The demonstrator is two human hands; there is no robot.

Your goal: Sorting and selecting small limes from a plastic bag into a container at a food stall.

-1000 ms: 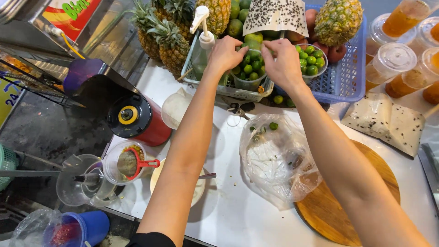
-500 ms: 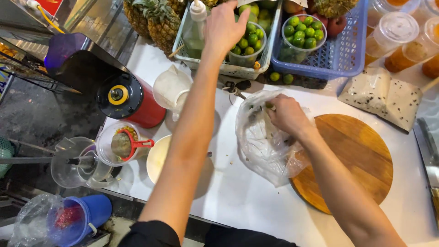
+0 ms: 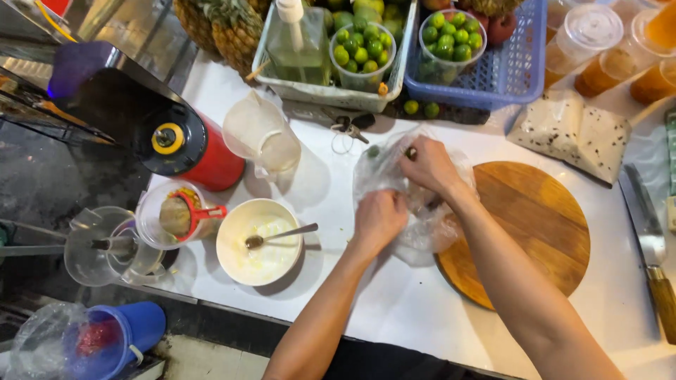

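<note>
A clear plastic bag (image 3: 384,165) lies crumpled on the white counter (image 3: 394,309), partly over the left edge of a round wooden cutting board (image 3: 535,232). My right hand (image 3: 428,167) is closed on the top of the bag, pinching something small and dark at its far side. Lower down, my left hand (image 3: 379,219) grips the bag's near side. What lies inside the bag is hard to tell.
A white bowl with a spoon (image 3: 258,241), a clear jug (image 3: 262,136), a red blender base (image 3: 189,149) and a strainer cup (image 3: 176,214) stand at the left. Tubs of limes (image 3: 360,53) fill trays behind. Keys (image 3: 348,128) lie nearby. A knife (image 3: 651,243) lies at the right.
My left hand has come back from the tray of limes down to the bag. My right hand has stayed on the bag. The view has tilted lower over the counter.
</note>
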